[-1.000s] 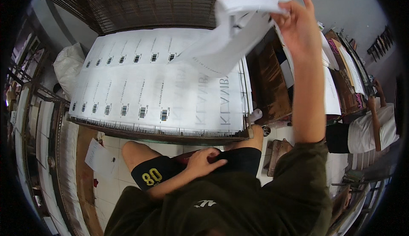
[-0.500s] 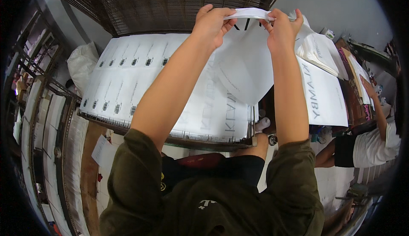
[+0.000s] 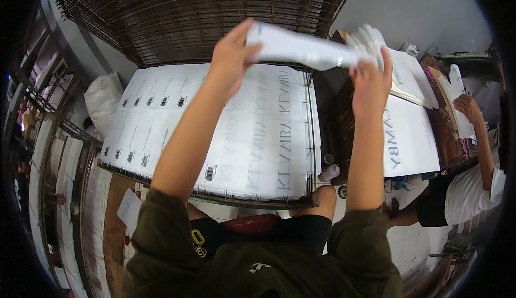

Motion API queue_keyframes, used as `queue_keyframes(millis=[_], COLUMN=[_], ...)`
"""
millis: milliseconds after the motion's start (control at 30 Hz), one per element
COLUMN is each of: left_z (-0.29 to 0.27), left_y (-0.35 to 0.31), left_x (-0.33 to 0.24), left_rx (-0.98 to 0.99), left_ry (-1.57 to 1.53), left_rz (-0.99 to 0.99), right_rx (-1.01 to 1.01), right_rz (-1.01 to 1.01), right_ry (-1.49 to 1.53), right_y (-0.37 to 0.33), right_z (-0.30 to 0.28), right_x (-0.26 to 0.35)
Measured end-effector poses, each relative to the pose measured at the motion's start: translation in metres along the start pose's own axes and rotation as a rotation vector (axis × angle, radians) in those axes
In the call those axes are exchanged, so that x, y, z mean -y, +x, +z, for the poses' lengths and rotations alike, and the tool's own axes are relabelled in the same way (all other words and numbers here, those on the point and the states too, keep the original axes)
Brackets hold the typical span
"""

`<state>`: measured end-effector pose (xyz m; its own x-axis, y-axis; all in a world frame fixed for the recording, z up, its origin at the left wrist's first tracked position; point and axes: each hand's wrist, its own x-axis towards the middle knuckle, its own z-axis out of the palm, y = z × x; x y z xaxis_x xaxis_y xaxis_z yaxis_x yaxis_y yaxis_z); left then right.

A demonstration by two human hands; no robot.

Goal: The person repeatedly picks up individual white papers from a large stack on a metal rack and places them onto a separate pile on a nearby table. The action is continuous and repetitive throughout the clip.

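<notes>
My left hand (image 3: 231, 56) and my right hand (image 3: 372, 80) both grip one white plastic bag (image 3: 306, 50), held up flat between them and seen nearly edge-on. Below it lies a wire rack tray (image 3: 215, 198) covered with overlapping rows of white printed bags (image 3: 177, 120), each with grey lettering and a small dark barcode. My arms reach up from olive sleeves over my lap.
A second stack of white bags (image 3: 408, 136) lies on a brown table at the right. Another person (image 3: 467, 190) in a white shirt works there with a sheet. Stacked wire racks (image 3: 204, 13) stand behind, a white sack (image 3: 102, 101) sits at the left.
One second ago only my right hand held the bag aloft while my left lay on my lap. My left hand has come up and gripped it, and the bag has turned flat between both hands.
</notes>
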<state>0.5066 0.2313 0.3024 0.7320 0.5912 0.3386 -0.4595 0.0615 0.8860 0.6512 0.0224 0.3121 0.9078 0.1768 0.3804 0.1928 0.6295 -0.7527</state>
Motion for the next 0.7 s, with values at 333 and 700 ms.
queue_keyframes(millis=[333,700], left_z=[-0.106,-0.111], left_y=[-0.104,-0.117], left_x=[0.223,0.240], left_rx=[-0.325,-0.282], left_ry=[0.787,1.194], left_rz=[-0.273,-0.155], right_rx=[-0.187,-0.097], right_rz=[0.411,0.336], right_ry=[-0.413,-0.886], right_y=[-0.114,-0.105], right_z=[-0.165,-0.183], right_x=[-0.201,-0.233])
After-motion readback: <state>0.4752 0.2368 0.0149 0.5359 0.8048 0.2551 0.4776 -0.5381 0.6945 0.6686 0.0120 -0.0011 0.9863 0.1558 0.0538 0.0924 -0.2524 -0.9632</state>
